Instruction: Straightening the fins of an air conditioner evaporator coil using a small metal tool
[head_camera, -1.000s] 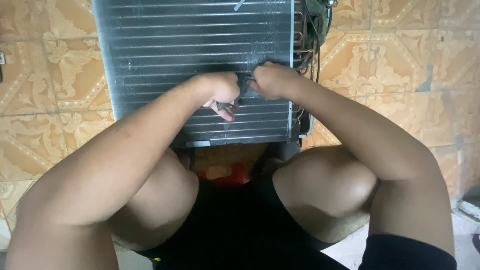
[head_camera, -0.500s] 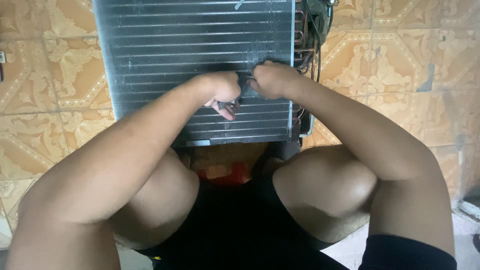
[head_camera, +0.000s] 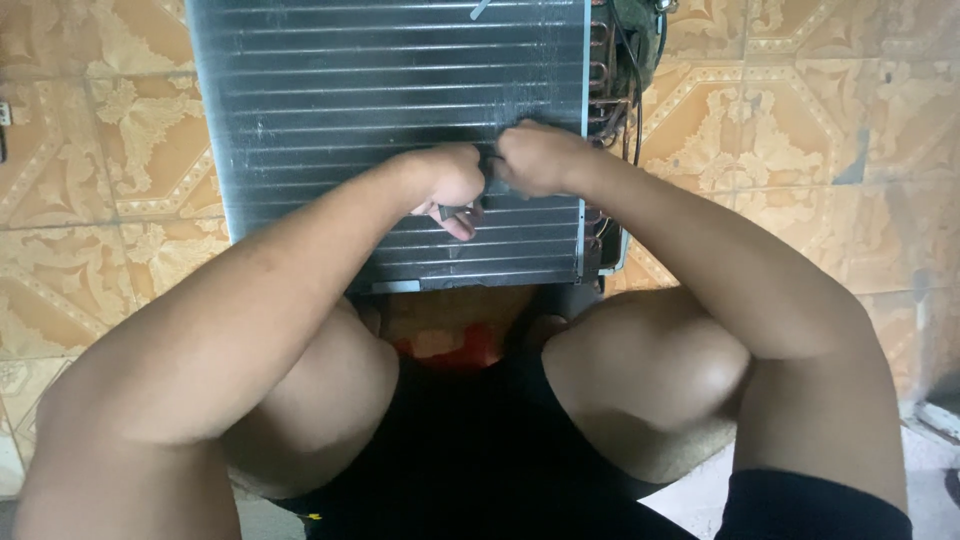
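A dark finned metal coil panel (head_camera: 340, 110) with horizontal tubes lies on the tiled floor in front of my knees. My left hand (head_camera: 447, 183) and my right hand (head_camera: 532, 158) meet over its lower right part, fingers curled. Between them they pinch a small dark object (head_camera: 490, 172) against the fins; what it is I cannot tell. Copper tube bends and black wires (head_camera: 612, 90) run along the panel's right edge.
Patterned orange and cream floor tiles (head_camera: 110, 150) surround the panel. My bent knees and dark shorts (head_camera: 480, 450) fill the lower frame. A red and orange object (head_camera: 455, 340) shows between my knees under the panel's near edge.
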